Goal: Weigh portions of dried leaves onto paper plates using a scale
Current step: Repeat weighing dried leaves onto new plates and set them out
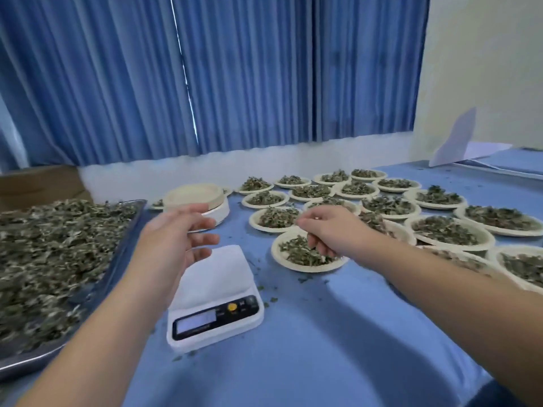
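Observation:
A white digital scale point(216, 301) stands in the middle of the blue table with nothing on its platform. My left hand point(173, 239) hovers above the scale's far edge, fingers spread and relaxed, holding nothing. Beyond it stands a stack of unfilled paper plates point(194, 196). My right hand point(326, 227) reaches over a filled paper plate point(305, 267) just right of the scale, fingers curled down into its dried leaves. A metal tray point(88, 292) heaped with loose dried leaves point(50, 254) lies at the left.
Several filled paper plates point(449, 233) cover the table's right and far side. Leaf crumbs lie scattered around the scale. Blue curtains and a white sill run along the back. A cardboard box point(38, 183) sits behind the tray. White paper point(467, 148) stands at the far right.

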### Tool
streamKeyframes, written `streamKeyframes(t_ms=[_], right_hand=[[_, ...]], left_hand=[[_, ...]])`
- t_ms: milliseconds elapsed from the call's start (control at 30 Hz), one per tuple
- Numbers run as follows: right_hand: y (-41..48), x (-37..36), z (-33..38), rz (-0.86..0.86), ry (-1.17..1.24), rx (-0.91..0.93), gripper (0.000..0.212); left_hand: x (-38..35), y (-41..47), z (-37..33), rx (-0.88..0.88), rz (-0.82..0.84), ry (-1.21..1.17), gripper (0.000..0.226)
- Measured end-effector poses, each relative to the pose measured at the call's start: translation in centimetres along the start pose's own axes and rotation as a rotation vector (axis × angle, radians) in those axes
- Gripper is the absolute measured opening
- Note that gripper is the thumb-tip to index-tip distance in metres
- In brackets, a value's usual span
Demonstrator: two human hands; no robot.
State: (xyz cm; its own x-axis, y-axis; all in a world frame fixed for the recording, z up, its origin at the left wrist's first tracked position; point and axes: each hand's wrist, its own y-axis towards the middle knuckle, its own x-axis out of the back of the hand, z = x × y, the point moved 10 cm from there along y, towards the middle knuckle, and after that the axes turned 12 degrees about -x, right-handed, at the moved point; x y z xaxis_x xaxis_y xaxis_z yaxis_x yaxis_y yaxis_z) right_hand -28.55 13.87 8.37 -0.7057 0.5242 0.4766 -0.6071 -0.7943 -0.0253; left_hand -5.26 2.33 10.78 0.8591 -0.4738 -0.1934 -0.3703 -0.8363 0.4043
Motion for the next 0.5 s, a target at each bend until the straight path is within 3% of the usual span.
streamKeyframes(t_ms=[233, 400, 500], right_hand=[[4.2, -9.4, 5.4, 0.094, -0.014, 0.077, 0.017], [8.1, -15.7, 7.6, 0.117, -0.11, 0.11, 0.014], [11.1, -17.4, 10.6, -0.003, -0.238, 0.23, 0.014]], left_hand=[[10.0, 2.8, 3.8, -0.124, -0.167, 0.527, 0.022], [11.3, 3.5, 8.4, -0.042, -0.105, 0.639, 0.018], [12.1, 3.7, 9.7, 0.018, -0.119, 0.632, 0.017]])
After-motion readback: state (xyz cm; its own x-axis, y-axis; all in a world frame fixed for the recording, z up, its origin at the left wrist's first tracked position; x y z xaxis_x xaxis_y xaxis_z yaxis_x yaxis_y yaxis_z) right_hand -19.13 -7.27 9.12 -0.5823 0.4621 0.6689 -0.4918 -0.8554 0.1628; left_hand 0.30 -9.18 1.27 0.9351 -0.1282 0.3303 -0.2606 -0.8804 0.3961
